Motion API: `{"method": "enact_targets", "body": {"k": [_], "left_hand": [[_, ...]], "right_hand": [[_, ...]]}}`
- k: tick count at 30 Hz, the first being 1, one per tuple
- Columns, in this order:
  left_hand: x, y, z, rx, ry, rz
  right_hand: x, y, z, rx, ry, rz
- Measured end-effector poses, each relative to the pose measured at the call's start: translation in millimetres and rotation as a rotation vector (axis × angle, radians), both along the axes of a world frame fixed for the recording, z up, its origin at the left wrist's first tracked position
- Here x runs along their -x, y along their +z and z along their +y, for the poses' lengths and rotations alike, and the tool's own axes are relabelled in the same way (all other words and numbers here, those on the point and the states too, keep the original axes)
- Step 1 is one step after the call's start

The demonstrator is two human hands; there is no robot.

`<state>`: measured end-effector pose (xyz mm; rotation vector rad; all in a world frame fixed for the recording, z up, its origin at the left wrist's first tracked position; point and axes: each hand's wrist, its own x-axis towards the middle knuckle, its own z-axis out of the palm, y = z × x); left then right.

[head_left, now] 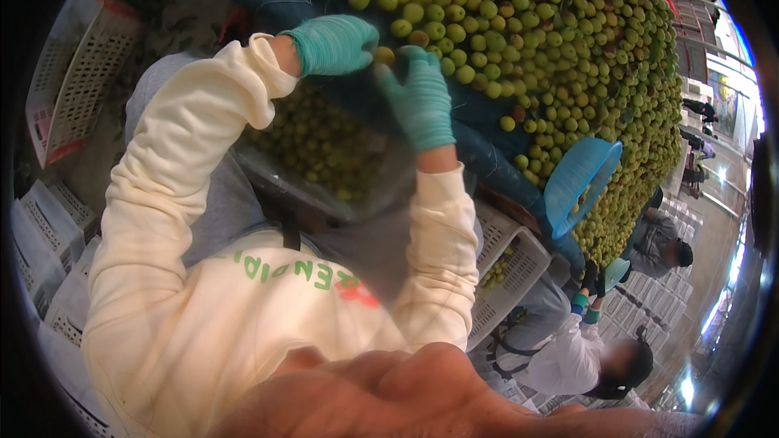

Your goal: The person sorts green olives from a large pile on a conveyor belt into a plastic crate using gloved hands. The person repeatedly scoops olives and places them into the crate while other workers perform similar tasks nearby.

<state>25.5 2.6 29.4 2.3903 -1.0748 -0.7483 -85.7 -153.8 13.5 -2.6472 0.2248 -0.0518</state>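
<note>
My left hand point(338, 45), in a teal knitted glove, reaches in from the left over the padded blue edge of a fruit-covered surface. Its fingers are curled, and whether they hold anything is hidden. My right hand point(423, 94), gloved alike, points away from me with thumb and fingers apart. A yellowish-brown round fruit point(384, 56) shows between the two hands; contact with either is unclear. Just beyond them spreads a large heap of small round green fruits point(487, 30), some with brown patches. Below the hands, a container lined with clear plastic point(292, 188) holds more fruits.
A blue plastic basin point(581, 185) lies tilted on the heap at right. A white perforated crate point(511, 274) with fruits stands beside my right arm; another crate point(82, 73) stands at left. A co-worker in white point(566, 359) and one in grey point(654, 243) are at right.
</note>
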Motion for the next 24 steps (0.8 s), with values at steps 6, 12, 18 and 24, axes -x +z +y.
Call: {"method": "enact_targets", "body": {"k": [6, 12, 18, 24], "left_hand": [[-20.4, -15.8, 1.1, 0.100, 0.210, -0.132], [-17.1, -50.3, -14.8, 0.304, 0.212, -0.349], [-16.9, -50.6, -23.6, 0.083, 0.197, -0.386], [-12.5, -37.0, -15.1, 0.184, 0.186, -0.325]], "right_hand": [[-20.8, -5.6, 6.2, -0.064, -0.077, 0.074], [-36.3, -0.3, -10.5, 0.235, -0.239, -0.073], [-37.8, -9.5, -17.7, 0.259, -0.122, 0.037], [-42.2, 10.2, -73.6, -0.770, -0.338, -0.083]]}}
